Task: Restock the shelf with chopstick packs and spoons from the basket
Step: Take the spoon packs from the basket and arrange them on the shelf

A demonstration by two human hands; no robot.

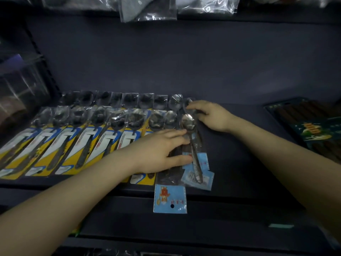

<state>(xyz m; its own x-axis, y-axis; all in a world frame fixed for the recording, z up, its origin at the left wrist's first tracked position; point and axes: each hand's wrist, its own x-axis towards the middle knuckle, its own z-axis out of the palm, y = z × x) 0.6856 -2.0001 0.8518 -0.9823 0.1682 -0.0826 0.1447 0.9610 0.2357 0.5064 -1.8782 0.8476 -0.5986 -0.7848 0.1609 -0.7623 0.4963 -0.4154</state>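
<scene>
Squaring up spoon packs at the end of the shelf row

The dark shelf carries a long overlapped row of yellow-carded spoon packs, with boxed chopstick packs well apart at right. The left hand lies flat, fingers straight, pressing the blue-carded spoon packs at the row's end; the right hand pinches the plastic top of one beside its bowl. One blue card overhangs the front edge, so a careless nudge could probably tip that slippery pack off.
</scene>
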